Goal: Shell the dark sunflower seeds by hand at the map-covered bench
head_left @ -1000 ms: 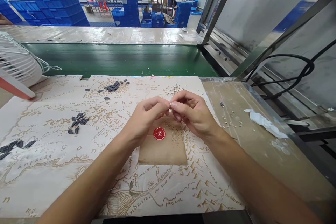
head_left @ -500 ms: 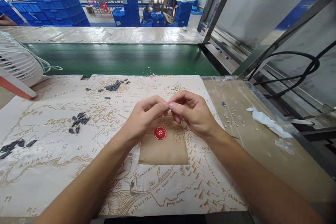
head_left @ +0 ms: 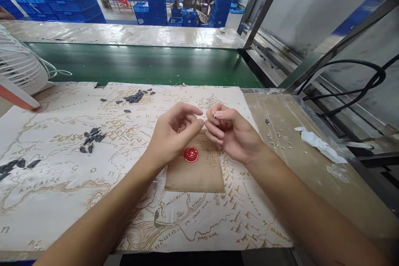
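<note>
My left hand (head_left: 174,131) and my right hand (head_left: 232,133) meet above a brown paper square (head_left: 195,170) on a map-printed mat (head_left: 62,166). The right thumb and forefinger pinch a tiny pale piece at the fingertips. The left hand's fingers are loosely curled and apart, with the forefinger raised; I see nothing in them. A small red round cap (head_left: 190,154) lies on the brown square just below both hands. A patch of tiny pale grains (head_left: 209,102) sits on the mat beyond the hands.
Small dark flat pieces lie in clusters on the mat (head_left: 92,138), (head_left: 135,97), (head_left: 12,165). A white fan (head_left: 18,66) stands at the left. A green conveyor belt (head_left: 140,64) runs behind. White crumpled paper (head_left: 319,145) and black cables (head_left: 352,91) lie right. Blue crates and a seated person are far back.
The hands were pressed fingertip to fingertip on the tiny piece; now the left fingers have opened and drawn slightly away, and the right hand keeps the piece. The view has tilted down a little.
</note>
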Tool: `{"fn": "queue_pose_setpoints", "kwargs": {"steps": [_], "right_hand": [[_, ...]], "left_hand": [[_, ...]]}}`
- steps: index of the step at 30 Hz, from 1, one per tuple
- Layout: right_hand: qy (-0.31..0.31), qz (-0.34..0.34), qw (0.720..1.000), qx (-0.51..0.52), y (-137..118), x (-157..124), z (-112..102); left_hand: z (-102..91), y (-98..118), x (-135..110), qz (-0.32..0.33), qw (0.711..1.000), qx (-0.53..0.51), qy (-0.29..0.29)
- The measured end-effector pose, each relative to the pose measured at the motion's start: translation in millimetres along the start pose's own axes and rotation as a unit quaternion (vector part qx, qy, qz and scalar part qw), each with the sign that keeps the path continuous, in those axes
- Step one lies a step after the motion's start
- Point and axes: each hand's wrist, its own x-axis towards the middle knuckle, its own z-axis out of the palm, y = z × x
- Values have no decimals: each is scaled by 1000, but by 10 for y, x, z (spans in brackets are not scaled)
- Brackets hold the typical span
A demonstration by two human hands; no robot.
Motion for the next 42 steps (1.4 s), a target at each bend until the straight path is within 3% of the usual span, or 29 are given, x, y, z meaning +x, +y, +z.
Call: {"fn": "queue_pose_setpoints", "kwargs": {"steps": [2,6,12,19,31,42], "right_hand": [[-6,27,999,22,-6,8,1],[-18,46,998,31,7,20,-15],[5,44,999,-11,18,5,-40],[-8,70,997,-6,-12,-18,-7],[-17,83,996,2,-34,-39,20],[-33,72,997,-17,11,-25,-9]], "left_hand": [[5,12,-19,46,997,63,26],[26,21,-62,101,984,143,25],[53,-22,-73,69,993,96,26],[47,-63,-47,80,989,95,84],[30,-145,-40,224,938,224,140],[14,-140,-26,272,907,282,154]]}}
